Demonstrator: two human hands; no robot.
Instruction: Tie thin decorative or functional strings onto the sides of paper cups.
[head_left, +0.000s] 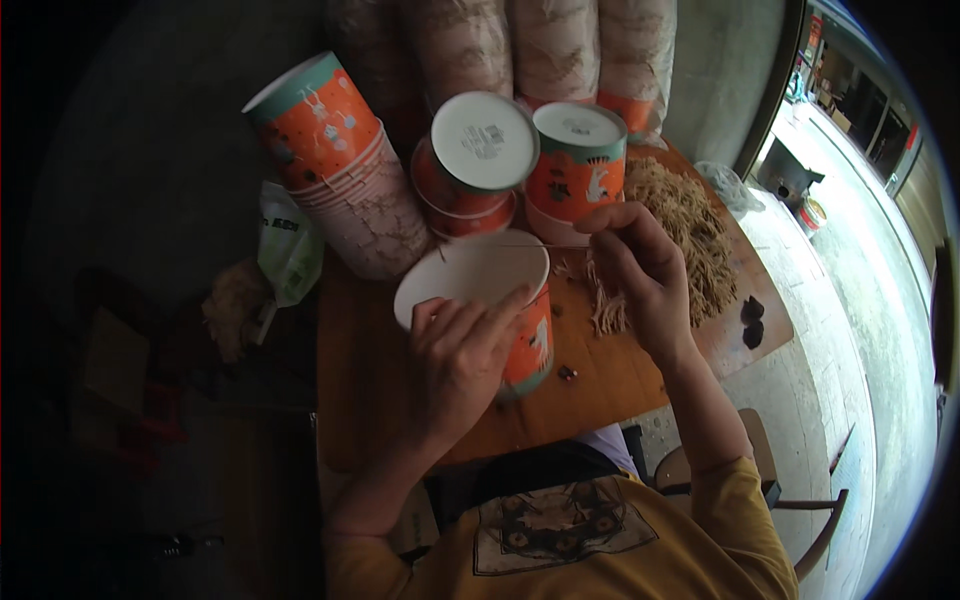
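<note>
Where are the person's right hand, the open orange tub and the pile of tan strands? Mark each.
Right hand [648, 278]: head view, middle of the hand.
Open orange tub [524, 352]: head view, outer wall.
Pile of tan strands [690, 238]: head view, its middle.

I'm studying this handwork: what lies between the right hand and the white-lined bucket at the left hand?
In the head view, a thin strand runs from the right hand toward the bucket; whether it touches the rim, I can't tell.

The left hand [455, 355] is held back uppermost, index finger extended, the others bent; its thumb seems hidden. The right hand [642, 275] is raised higher, thumb and index finger pinched together. Both forearms [706, 412] are angled inward.
</note>
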